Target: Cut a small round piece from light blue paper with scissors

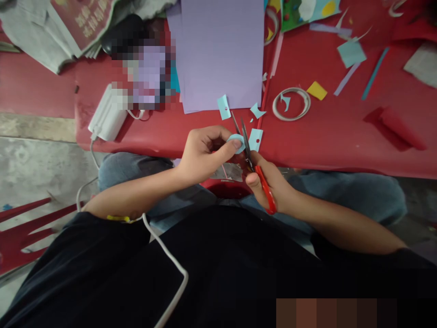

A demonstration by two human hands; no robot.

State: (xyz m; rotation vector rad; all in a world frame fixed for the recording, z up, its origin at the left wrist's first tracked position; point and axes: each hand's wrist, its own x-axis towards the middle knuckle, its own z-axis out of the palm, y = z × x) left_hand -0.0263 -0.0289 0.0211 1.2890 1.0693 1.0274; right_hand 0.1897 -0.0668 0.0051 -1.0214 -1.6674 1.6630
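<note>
Between the thumb and fingers of my left hand [203,152] is a small light-blue paper circle [235,142]. My right hand [273,182] grips a pair of scissors [264,189] by its red handles. The scissor blades are parted and point away from me, right beside the circle's edge. Light-blue paper scraps lie on the red table just beyond my hands: one scrap with a small dark spot [223,107], a curved offcut [257,110], and another spotted piece [255,139] partly behind the scissors.
Purple paper sheets [221,54] lie ahead on the red table [341,141]. To the right are a tape roll [292,117], a yellow scrap [317,90] and paper strips. A white power bank [108,114] with a cable sits at the left, near a black case [124,34].
</note>
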